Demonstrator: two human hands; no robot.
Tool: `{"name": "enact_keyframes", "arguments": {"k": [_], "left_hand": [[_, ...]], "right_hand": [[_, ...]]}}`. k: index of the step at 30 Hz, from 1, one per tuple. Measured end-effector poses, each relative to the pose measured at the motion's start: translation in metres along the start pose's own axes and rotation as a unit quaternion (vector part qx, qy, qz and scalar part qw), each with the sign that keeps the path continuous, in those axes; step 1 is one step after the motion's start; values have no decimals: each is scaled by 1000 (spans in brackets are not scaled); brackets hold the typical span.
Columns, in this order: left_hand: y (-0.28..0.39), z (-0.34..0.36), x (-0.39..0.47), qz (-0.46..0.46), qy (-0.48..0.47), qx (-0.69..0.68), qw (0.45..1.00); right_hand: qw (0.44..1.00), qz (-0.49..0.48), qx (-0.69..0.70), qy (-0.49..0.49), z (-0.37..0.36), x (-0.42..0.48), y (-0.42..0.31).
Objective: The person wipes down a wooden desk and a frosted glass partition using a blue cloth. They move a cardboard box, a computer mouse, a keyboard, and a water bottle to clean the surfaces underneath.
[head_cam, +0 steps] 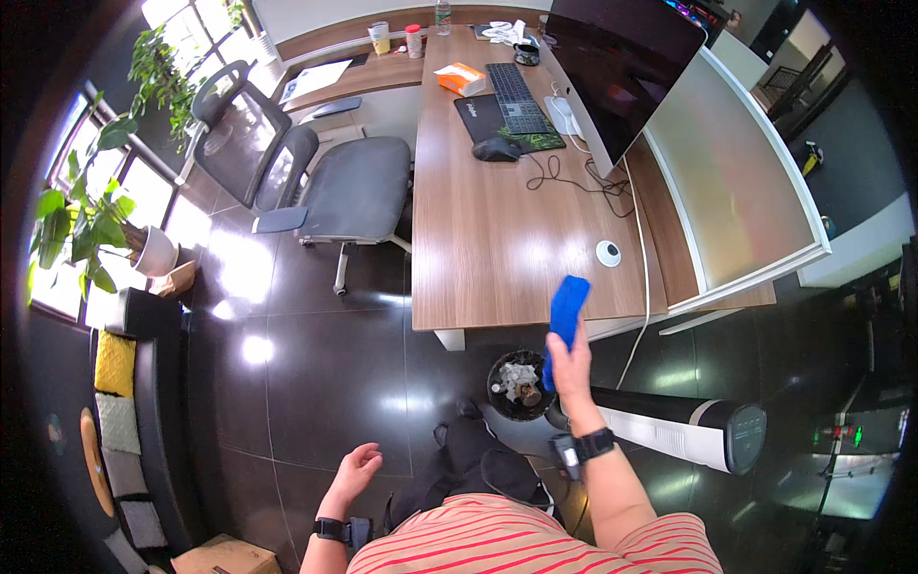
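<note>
A folded blue cloth (pixel 569 305) is gripped in my right hand (pixel 571 362), near the front edge of a wood-grain desk (pixel 473 251). Part of the cloth hangs below my fingers, beside a black waste bin (pixel 518 416) that holds crumpled paper. My left hand (pixel 356 470) hangs over the dark floor, holding nothing, its fingers loosely curled and a little apart. On the desk beyond the cloth lies a small round white device (pixel 608 253). Farther back are a black mouse (pixel 496 149), a mouse pad (pixel 473 118), a keyboard (pixel 516 97) and an orange tissue pack (pixel 460 79).
A large monitor (pixel 624 72) stands on the desk's right side, with loose cables around its base. An office chair (pixel 355 190) is left of the desk. A white-and-black tower appliance (pixel 667 430) stands right of the bin. A cardboard box (pixel 226 556) sits at the lower left.
</note>
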State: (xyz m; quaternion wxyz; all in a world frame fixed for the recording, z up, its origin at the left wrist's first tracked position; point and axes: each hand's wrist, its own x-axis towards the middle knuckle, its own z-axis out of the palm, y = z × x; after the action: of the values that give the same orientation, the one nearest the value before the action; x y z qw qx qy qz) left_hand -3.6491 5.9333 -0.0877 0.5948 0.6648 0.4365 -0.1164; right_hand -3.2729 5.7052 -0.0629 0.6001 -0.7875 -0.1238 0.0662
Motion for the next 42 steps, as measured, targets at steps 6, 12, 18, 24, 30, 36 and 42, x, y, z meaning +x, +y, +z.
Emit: {"name": "enact_keyframes", "arguments": {"k": [6, 12, 18, 24, 30, 36, 42], "left_hand": [[68, -11, 47, 28, -75, 63, 995], [91, -43, 96, -13, -73, 101, 992], [145, -55, 142, -14, -65, 80, 995], [169, -55, 183, -31, -100, 114, 988], [211, -60, 228, 4, -153, 184, 971], [226, -82, 261, 13, -179, 201, 963], [266, -94, 317, 70, -209, 223, 950]], "right_hand": [[905, -205, -352, -121, 143, 25, 14], [862, -264, -394, -181, 150, 73, 46], [825, -115, -546, 87, 29, 227, 91], [863, -94, -497, -17, 92, 237, 70], [904, -262, -252, -226, 132, 101, 31], [886, -8, -463, 16, -8, 146, 68], [810, 70, -531, 241, -2, 222, 101]]}}
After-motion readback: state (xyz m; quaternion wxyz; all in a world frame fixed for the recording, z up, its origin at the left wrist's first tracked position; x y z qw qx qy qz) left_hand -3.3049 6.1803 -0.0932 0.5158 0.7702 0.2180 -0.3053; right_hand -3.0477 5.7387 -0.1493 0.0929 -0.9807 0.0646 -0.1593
